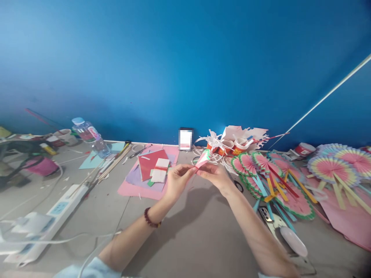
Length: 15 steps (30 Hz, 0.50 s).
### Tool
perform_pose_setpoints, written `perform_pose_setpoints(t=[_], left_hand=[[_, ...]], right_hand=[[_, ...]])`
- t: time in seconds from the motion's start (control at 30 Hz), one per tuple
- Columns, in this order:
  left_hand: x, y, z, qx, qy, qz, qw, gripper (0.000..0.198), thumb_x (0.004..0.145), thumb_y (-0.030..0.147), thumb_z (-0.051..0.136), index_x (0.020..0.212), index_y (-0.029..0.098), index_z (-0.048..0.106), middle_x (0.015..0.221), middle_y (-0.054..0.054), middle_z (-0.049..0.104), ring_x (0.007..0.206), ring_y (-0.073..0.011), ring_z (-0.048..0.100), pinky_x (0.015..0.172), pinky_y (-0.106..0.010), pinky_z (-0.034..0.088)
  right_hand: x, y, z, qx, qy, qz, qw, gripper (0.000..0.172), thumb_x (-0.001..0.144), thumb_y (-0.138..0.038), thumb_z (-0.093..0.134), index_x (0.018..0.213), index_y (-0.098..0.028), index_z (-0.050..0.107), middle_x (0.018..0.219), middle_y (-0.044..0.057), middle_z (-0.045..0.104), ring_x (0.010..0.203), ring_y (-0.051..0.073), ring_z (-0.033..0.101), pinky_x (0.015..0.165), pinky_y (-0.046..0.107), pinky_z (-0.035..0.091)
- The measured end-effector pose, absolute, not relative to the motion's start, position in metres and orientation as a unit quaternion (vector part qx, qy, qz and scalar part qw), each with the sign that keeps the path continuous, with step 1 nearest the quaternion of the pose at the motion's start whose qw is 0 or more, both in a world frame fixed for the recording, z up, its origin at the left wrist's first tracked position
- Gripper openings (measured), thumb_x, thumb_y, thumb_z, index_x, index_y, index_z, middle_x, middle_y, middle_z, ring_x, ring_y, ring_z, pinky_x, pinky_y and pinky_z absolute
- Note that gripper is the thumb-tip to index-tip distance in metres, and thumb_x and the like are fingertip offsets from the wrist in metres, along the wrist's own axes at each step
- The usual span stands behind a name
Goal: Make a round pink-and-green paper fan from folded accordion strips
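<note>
Over the middle of the table, a small folded paper fan (204,158), pink with a green and white upper edge, points upward from between my fingertips. My left hand (180,178), with a dark beaded bracelet at the wrist, pinches its narrow lower end. From the other side my right hand (215,176) also closes its fingertips on that end. Part of the fan is hidden by the fingers. Left of my hands lie a red paper sheet (146,166) and small white paper pieces (160,170) on purple and pink sheets.
Finished paper fans (292,197) with coloured sticks are spread at the right, near a phone (271,220) and a white mouse (293,241). Paper cups (240,146) stand by the blue wall. At left are a power strip (55,220), wooden sticks (114,162) and a tilted bottle (89,135).
</note>
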<state>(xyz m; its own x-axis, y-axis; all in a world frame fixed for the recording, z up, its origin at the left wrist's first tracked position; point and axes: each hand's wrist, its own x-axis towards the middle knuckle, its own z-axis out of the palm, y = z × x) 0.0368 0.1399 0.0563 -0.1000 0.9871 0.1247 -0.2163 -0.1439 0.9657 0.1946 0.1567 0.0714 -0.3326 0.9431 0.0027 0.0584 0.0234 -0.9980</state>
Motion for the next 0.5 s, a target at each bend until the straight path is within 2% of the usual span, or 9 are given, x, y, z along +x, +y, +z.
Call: perform_pose_setpoints(t=[0.1, 0.17, 0.23, 0.27, 0.37, 0.5], left_hand=[[0.036, 0.140, 0.060, 0.441, 0.434, 0.609, 0.497, 0.021, 0.063, 0.034, 0.076, 0.073, 0.017, 0.070, 0.072, -0.005, 0.071, 0.069, -0.0181, 0.065, 0.066, -0.028, 0.050], [0.035, 0.140, 0.062, 0.441, 0.436, 0.606, 0.499, 0.020, 0.064, 0.034, 0.075, 0.074, 0.016, 0.069, 0.070, -0.005, 0.071, 0.068, -0.0181, 0.066, 0.066, -0.028, 0.050], [0.034, 0.141, 0.063, 0.442, 0.443, 0.601, 0.496, 0.020, 0.066, 0.034, 0.074, 0.075, 0.016, 0.070, 0.070, -0.005, 0.071, 0.068, -0.0184, 0.066, 0.066, -0.028, 0.050], [0.033, 0.142, 0.063, 0.445, 0.449, 0.598, 0.492, 0.020, 0.066, 0.034, 0.074, 0.074, 0.016, 0.070, 0.070, -0.005, 0.071, 0.069, -0.0185, 0.066, 0.066, -0.028, 0.050], [0.031, 0.142, 0.061, 0.467, 0.465, 0.590, 0.467, 0.018, 0.066, 0.033, 0.074, 0.073, 0.016, 0.071, 0.071, -0.005, 0.071, 0.068, -0.0181, 0.065, 0.065, -0.027, 0.050], [0.030, 0.143, 0.058, 0.492, 0.468, 0.585, 0.444, 0.017, 0.067, 0.032, 0.072, 0.076, 0.017, 0.072, 0.075, -0.006, 0.072, 0.069, -0.0180, 0.065, 0.066, -0.027, 0.050]], right_hand=[[0.203, 0.163, 0.063, -0.428, -0.663, 0.535, 0.301, 0.024, 0.076, -0.033, 0.061, 0.097, -0.022, 0.066, 0.098, 0.003, 0.069, 0.097, 0.021, 0.063, 0.088, 0.037, 0.048], [0.215, 0.169, 0.059, -0.464, -0.730, 0.448, 0.224, 0.019, 0.079, -0.023, 0.054, 0.091, -0.023, 0.069, 0.097, 0.003, 0.070, 0.095, 0.021, 0.063, 0.090, 0.040, 0.046], [0.225, 0.176, 0.056, -0.518, -0.738, 0.351, 0.252, 0.022, 0.077, -0.017, 0.051, 0.088, -0.022, 0.069, 0.096, 0.004, 0.070, 0.094, 0.022, 0.062, 0.092, 0.042, 0.044], [0.228, 0.178, 0.056, -0.524, -0.723, 0.346, 0.289, 0.024, 0.077, -0.016, 0.050, 0.091, -0.021, 0.069, 0.098, 0.005, 0.069, 0.096, 0.022, 0.062, 0.092, 0.042, 0.043], [0.224, 0.178, 0.059, -0.467, -0.651, 0.460, 0.381, 0.026, 0.078, -0.025, 0.055, 0.100, -0.019, 0.066, 0.103, 0.007, 0.068, 0.100, 0.022, 0.061, 0.092, 0.039, 0.044], [0.200, 0.168, 0.060, -0.392, -0.571, 0.576, 0.435, 0.028, 0.070, -0.039, 0.070, 0.089, -0.018, 0.070, 0.093, 0.007, 0.071, 0.094, 0.023, 0.063, 0.092, 0.039, 0.045]])
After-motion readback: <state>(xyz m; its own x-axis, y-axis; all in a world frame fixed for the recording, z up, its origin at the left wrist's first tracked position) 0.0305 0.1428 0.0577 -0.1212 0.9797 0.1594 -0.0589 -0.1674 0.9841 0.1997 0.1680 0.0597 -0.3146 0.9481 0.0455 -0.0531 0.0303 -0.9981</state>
